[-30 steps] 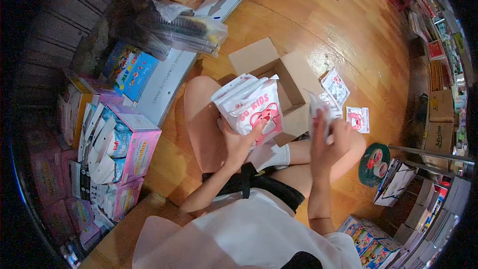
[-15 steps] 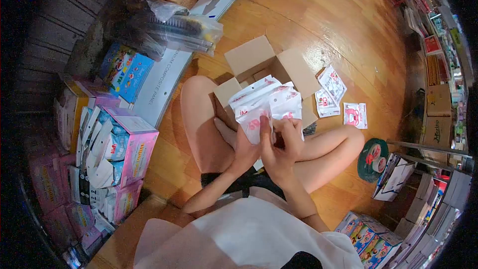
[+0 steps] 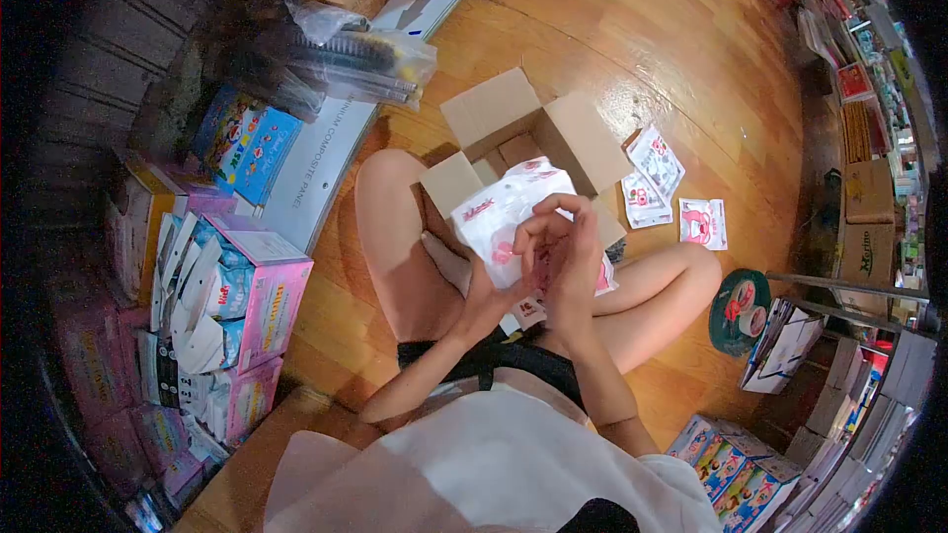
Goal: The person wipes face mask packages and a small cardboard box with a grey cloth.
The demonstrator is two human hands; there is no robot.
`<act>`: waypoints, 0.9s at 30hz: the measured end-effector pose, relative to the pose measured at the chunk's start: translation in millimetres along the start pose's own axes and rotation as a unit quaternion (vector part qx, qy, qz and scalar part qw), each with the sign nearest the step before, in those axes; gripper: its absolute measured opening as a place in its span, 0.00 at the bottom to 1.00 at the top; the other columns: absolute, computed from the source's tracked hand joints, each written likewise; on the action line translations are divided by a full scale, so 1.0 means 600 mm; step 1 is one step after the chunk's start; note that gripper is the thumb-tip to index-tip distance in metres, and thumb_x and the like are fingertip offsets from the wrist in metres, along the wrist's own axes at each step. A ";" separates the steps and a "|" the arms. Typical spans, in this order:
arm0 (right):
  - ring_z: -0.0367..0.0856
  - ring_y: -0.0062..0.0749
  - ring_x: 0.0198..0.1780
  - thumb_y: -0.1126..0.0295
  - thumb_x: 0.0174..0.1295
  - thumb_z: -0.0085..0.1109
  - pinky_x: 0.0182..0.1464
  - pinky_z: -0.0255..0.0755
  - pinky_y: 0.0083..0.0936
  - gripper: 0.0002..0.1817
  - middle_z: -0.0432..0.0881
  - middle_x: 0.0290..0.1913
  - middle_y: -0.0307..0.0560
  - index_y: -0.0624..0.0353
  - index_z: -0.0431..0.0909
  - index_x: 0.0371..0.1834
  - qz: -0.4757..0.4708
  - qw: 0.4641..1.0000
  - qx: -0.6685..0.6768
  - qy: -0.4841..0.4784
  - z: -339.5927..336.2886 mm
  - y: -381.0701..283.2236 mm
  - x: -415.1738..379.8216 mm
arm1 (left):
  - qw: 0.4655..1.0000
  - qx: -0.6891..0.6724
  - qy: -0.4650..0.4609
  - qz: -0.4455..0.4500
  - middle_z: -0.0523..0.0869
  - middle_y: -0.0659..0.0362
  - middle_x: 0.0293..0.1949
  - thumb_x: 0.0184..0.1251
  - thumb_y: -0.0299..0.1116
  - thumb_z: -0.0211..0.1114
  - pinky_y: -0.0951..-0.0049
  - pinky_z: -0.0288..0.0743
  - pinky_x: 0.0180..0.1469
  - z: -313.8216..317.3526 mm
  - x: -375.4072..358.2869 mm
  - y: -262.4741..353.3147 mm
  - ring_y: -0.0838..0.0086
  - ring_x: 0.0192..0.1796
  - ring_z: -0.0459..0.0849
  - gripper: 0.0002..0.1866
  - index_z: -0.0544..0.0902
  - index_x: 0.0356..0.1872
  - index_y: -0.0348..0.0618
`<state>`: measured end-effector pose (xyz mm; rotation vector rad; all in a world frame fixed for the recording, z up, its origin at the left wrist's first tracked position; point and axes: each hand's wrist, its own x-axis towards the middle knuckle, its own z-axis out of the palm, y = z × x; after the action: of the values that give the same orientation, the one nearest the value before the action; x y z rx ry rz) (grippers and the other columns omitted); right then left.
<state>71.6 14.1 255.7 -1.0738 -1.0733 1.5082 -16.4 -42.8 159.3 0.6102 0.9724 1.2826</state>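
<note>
A person in a white top (image 3: 474,464) sits on the wooden floor (image 3: 583,15), bent legs near an open cardboard box (image 3: 590,150) with its flaps spread. Just on the sitter's side of the box, above the lap, the left hand (image 3: 491,298) has its grip closed on the lower part of some white packets (image 3: 482,219) with pink print, which block part of the box from sight. The right hand (image 3: 568,262) is raised against the packets, fingers curled inward (from where I stand, I cannot tell whether that grip is pinching anything). To the right of the box, by the sitter's reckoning, two overlapping pouches (image 3: 649,199) lie on the floor, with a third pouch (image 3: 702,225) just beyond them, a pink figure on its front. Farther right of the box sits a round green object (image 3: 729,336); well to its left stands a pink display box (image 3: 278,304) beside blue-and-white packs (image 3: 222,291).
</note>
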 end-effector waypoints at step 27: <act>0.65 0.32 0.68 0.76 0.35 0.81 0.71 0.56 0.31 0.56 0.67 0.68 0.47 0.62 0.55 0.72 0.081 0.925 -0.153 -0.337 -0.178 -0.002 0.223 | 0.881 0.469 -0.052 0.024 0.80 0.49 0.54 0.44 0.47 0.78 0.68 0.72 0.59 -0.059 0.164 0.050 0.67 0.58 0.78 0.38 0.75 0.56 0.35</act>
<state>154.8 158.5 216.5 -0.8710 -1.7758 1.9579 -62.5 53.9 142.3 1.4352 1.4846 0.7356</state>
